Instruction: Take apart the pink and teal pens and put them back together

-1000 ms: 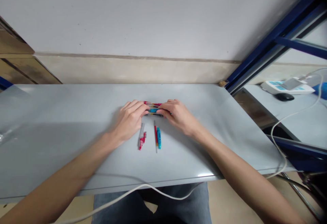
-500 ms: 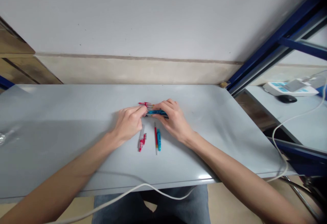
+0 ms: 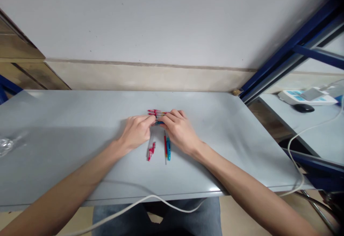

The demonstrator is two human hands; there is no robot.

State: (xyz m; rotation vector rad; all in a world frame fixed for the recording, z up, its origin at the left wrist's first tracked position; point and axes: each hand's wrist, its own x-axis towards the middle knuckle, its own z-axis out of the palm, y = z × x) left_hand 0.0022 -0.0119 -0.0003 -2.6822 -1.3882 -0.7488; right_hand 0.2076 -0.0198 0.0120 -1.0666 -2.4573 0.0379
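Note:
My left hand (image 3: pixel 137 130) is closed, its thumb and forefinger pinched at the left end of a small group of pens. From the other side my right hand (image 3: pixel 180 130) curls its fingers over the blue pen (image 3: pixel 159 122) in that group, hiding most of it. Red-and-clear pens (image 3: pixel 153 112) lie just beyond my fingertips. Nearer to me rest a red-and-clear pen barrel (image 3: pixel 151 151), a thin red refill (image 3: pixel 165 146) and a short blue pen barrel (image 3: pixel 168 150), side by side and untouched.
Crumpled clear plastic (image 3: pixel 6 145) lies at the left of the grey table (image 3: pixel 80 171). A white cable (image 3: pixel 153 196) crosses the front edge. On the right, beyond a blue frame (image 3: pixel 290 42), are a black mouse (image 3: pixel 303 108) and a white device (image 3: pixel 319 98).
My right hand has moved slightly left, closing in on my left fingertips and covering more of the blue pen. The loose parts in front stay put; the view shifts a little.

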